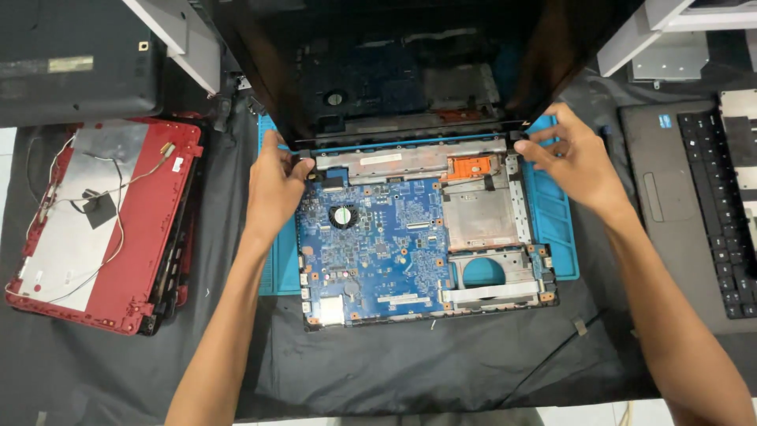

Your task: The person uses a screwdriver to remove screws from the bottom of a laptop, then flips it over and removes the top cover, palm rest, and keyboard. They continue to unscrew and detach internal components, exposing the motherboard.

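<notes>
- Left hand (272, 185) has its grip clamped on the left hinge corner of the screen lid (426, 71).
- Right hand (569, 162) pinches the right hinge corner.
- The open laptop base (410, 237), blue board exposed, lies on a blue mat (552, 229) mid-worktop.
- A red lid (102, 221) lies left, a keyboard (721, 205) right.

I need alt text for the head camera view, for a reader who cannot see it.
Two hands, left hand and right hand, grip the hinge corners of an opened laptop base with its blue circuit board exposed and its dark screen raised. It lies on a blue mat, with a red laptop lid at left and a keyboard panel at right.
</notes>
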